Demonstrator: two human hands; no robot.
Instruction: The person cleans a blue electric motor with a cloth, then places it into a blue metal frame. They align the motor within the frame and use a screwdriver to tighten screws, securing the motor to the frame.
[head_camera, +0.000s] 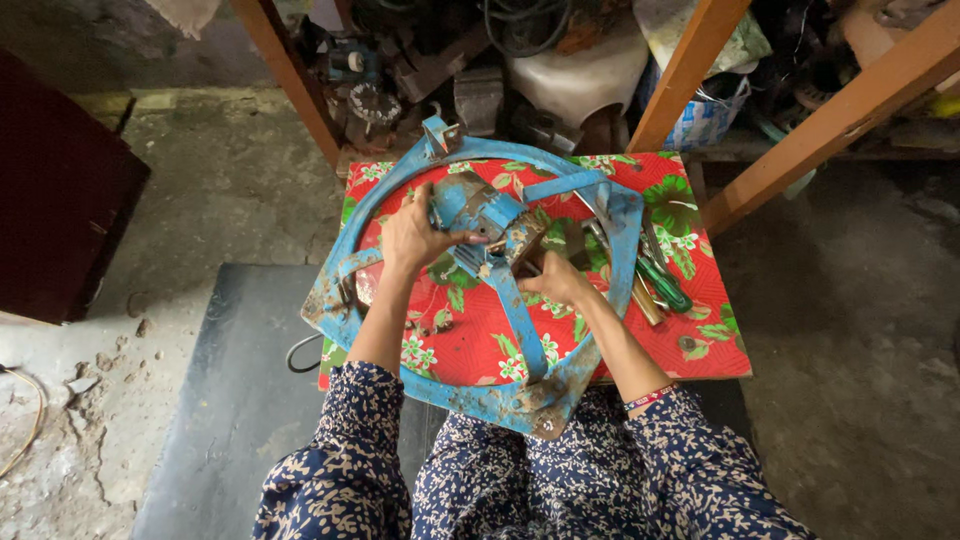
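I see the left hand (412, 235) clamped over the central hub (478, 212) of a rusty blue fan frame (345, 262) lying on the red floral cloth (455, 345). The right hand (558, 284) curls against the hub's underside; I can't tell whether it grips anything.

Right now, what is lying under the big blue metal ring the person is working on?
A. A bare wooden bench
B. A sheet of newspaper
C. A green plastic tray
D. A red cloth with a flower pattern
D: the blue ring lies on a red flowered cloth, while the left hand grips the hub at its middle and the right hand rests beside it.
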